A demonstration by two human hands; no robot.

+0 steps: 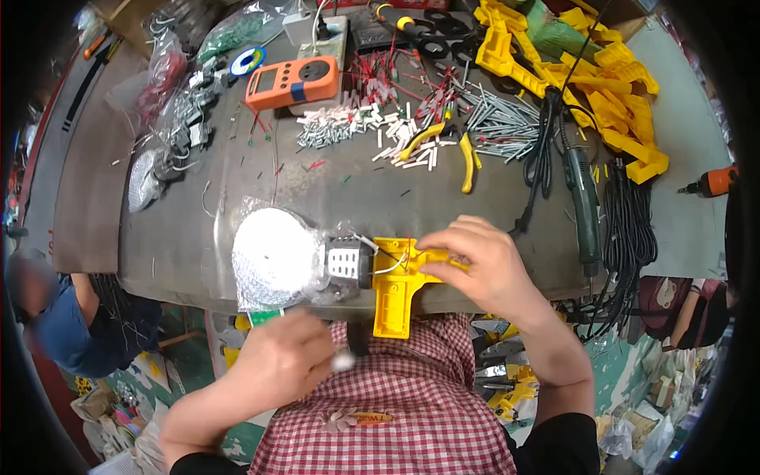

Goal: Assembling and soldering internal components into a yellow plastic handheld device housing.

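Observation:
A yellow plastic handle shell (391, 305) lies at the table's near edge, its hollow side up. My right hand (484, 257) grips its right arm between thumb and fingers. White wires (393, 267) run into the shell from a black lamp base with a silver perforated sleeve (345, 263). Left of the base, a round, bright lamp head (277, 255) sits in clear bubble wrap. My left hand (289, 352) is in front of the table edge, above the checked apron, curled and blurred. By its fingertips is a small white smear that I cannot make out.
Behind lie an orange multimeter (293, 81), white sleeves (408, 138), screws (503, 119) and yellow-handled pliers (469, 162). Yellow shells (625, 103) are heaped at the far right. A green electric screwdriver (582, 198) hangs near black cables (629, 229). Another person (71, 317) sits at left.

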